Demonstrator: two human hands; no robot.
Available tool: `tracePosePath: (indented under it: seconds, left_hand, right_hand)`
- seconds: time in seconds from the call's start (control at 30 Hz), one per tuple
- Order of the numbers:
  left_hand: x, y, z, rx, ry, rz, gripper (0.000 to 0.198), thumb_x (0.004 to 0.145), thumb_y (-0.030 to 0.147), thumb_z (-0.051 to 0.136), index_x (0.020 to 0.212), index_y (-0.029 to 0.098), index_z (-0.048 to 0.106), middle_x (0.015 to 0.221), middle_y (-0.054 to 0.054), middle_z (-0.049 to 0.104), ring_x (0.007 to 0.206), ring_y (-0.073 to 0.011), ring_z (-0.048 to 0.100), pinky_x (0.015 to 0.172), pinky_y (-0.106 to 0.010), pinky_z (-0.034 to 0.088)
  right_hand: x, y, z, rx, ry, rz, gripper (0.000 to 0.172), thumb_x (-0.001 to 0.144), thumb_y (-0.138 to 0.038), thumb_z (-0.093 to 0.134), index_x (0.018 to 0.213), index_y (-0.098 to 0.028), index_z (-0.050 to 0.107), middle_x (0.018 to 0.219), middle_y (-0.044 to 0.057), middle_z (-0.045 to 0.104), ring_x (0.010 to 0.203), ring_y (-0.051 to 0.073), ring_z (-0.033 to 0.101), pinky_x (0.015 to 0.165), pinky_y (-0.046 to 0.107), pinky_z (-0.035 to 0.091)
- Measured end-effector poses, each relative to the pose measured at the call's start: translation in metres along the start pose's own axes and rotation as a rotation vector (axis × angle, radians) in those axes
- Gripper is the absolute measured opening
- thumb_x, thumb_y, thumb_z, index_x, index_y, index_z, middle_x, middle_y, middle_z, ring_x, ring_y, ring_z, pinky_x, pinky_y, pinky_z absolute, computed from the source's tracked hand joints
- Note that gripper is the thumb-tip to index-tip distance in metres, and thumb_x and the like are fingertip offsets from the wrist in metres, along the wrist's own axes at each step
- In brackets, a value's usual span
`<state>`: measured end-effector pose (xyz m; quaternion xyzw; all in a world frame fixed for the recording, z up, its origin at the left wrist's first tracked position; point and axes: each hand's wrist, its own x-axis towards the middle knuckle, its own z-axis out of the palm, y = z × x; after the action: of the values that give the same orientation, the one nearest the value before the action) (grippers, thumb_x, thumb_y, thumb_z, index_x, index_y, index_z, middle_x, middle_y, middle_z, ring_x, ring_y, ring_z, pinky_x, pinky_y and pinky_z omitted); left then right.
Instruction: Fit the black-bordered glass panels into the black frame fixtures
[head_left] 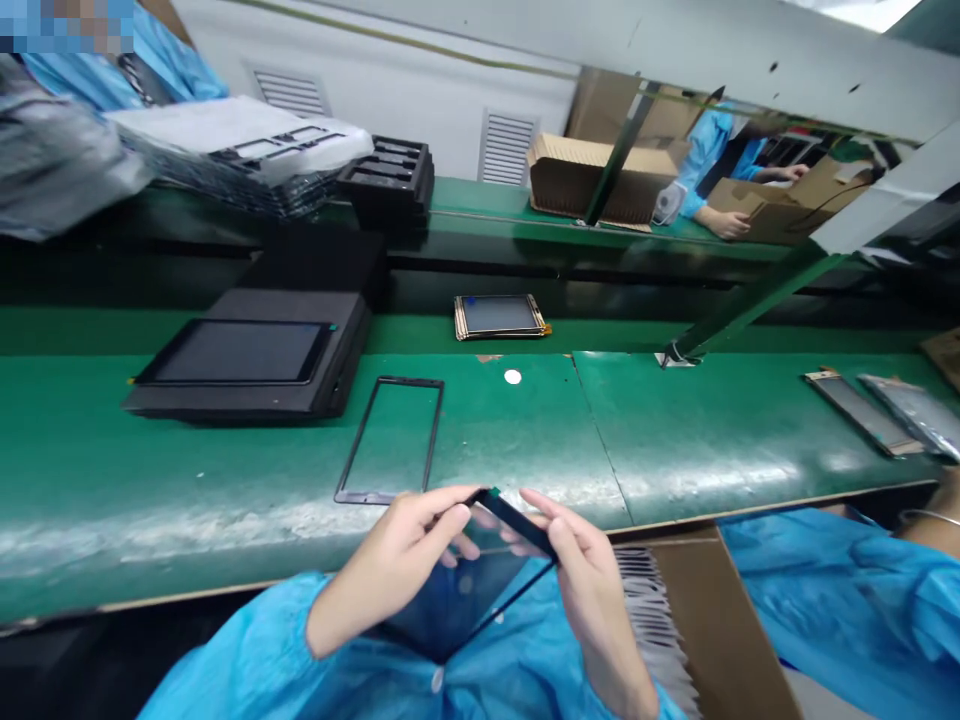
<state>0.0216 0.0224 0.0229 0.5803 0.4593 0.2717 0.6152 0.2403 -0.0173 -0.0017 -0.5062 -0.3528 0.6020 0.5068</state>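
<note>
Between my two hands is a tablet touch panel [480, 585], a black-bordered sheet of see-through glass with a small green tab at its far edge. It is tilted in front of my blue smock, off the bench. My left hand [409, 550] pinches its left far corner between thumb and fingers. At the right side, my right hand [585, 565] grips the black border, thumb on top. On the bench just beyond lies a thin black rectangular frame [433, 440], with the green surface showing through it.
Left on the green bench [525, 440], a dark screen panel [232, 352] rests on black foam blocks [300, 405]. Stacked panels [501, 316] lie at centre back. A slanted post [750, 300] stands right, near more panels [862, 412]. Co-workers sit right and across.
</note>
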Motion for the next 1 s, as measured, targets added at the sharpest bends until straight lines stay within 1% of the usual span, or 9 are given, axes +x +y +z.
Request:
tracePosePath:
  seconds: [0.13,0.27,0.43,0.57,0.67,0.77,0.8,0.87,1.0]
  left_hand:
    - [-0.003,-0.006,0.002,-0.29,0.102,-0.128,0.059,0.096,0.059,0.068,0.131,0.012,0.07,0.122,-0.021,0.08,0.087,-0.0292,0.083,0.064,-0.034,0.067]
    - [-0.005,-0.005,0.005,-0.368,0.175,-0.148,0.069,0.085,0.067,0.078,0.126,0.012,0.071,0.116,-0.022,0.082,0.082,-0.0302,0.083,0.06,-0.034,0.067]
    - [-0.007,-0.008,0.007,-0.374,0.182,-0.138,0.068,0.085,0.067,0.079,0.125,0.012,0.073,0.113,-0.021,0.083,0.081,-0.0302,0.083,0.061,-0.034,0.068]
    - [-0.01,-0.015,0.004,-0.337,0.168,-0.132,0.063,0.094,0.063,0.07,0.133,0.014,0.072,0.118,-0.021,0.081,0.085,-0.0313,0.083,0.065,-0.037,0.069]
    - [-0.011,-0.016,-0.002,-0.163,0.15,-0.047,0.052,0.1,0.052,0.065,0.143,0.023,0.069,0.132,-0.015,0.078,0.11,-0.0314,0.079,0.088,-0.039,0.067]
    - [-0.01,-0.011,-0.004,0.132,0.02,0.051,0.058,0.094,0.041,0.075,0.151,0.035,0.063,0.138,-0.006,0.076,0.116,-0.0292,0.075,0.102,-0.035,0.06]
    - [-0.01,-0.01,-0.004,0.178,-0.046,0.05,0.061,0.093,0.039,0.075,0.152,0.036,0.062,0.134,-0.005,0.077,0.108,-0.0281,0.077,0.097,-0.033,0.061]
    - [-0.008,-0.009,-0.002,0.163,-0.116,0.004,0.057,0.096,0.038,0.07,0.152,0.034,0.062,0.123,-0.005,0.081,0.09,-0.0247,0.079,0.081,-0.029,0.064]
    - [-0.009,-0.014,-0.003,-0.072,0.064,-0.096,0.051,0.099,0.043,0.064,0.146,0.023,0.062,0.116,-0.013,0.082,0.076,-0.0224,0.08,0.056,-0.025,0.06]
  right_hand:
    - [0.006,0.008,-0.004,0.047,0.108,-0.017,0.04,0.094,-0.058,0.072,0.104,-0.023,0.088,0.084,0.012,0.086,0.072,0.027,0.083,0.067,0.034,0.066]
    - [0.01,0.012,0.001,0.084,0.128,-0.061,0.038,0.092,-0.059,0.074,0.089,-0.023,0.087,0.072,0.008,0.084,0.057,0.025,0.078,0.061,0.034,0.065]
    - [0.009,0.005,0.007,0.071,0.125,-0.107,0.036,0.094,-0.056,0.072,0.087,-0.023,0.086,0.07,0.006,0.083,0.056,0.022,0.077,0.06,0.029,0.064]
    - [0.005,-0.004,0.005,0.006,0.119,-0.161,0.036,0.099,-0.052,0.067,0.088,-0.023,0.085,0.07,0.005,0.084,0.057,0.02,0.078,0.06,0.026,0.063]
    - [0.004,-0.007,0.01,-0.096,0.067,-0.187,0.034,0.102,-0.045,0.062,0.089,-0.024,0.085,0.069,0.003,0.083,0.057,0.02,0.079,0.062,0.027,0.065]
    - [0.006,-0.005,0.021,-0.196,-0.014,-0.196,0.013,0.089,-0.03,0.076,0.083,-0.024,0.086,0.068,0.002,0.082,0.062,0.02,0.079,0.064,0.026,0.064]
    - [0.007,-0.004,0.023,-0.218,-0.02,-0.217,0.006,0.083,-0.025,0.08,0.082,-0.025,0.087,0.072,0.001,0.083,0.063,0.02,0.079,0.063,0.025,0.063]
    - [0.01,-0.001,0.022,-0.232,0.039,-0.296,0.013,0.078,-0.021,0.082,0.088,-0.026,0.087,0.089,0.002,0.084,0.067,0.018,0.078,0.063,0.025,0.063]
    - [0.012,0.003,-0.012,-0.393,0.334,-0.448,0.021,0.091,-0.028,0.072,0.108,-0.027,0.085,0.121,0.009,0.08,0.111,0.025,0.076,0.099,0.038,0.061]
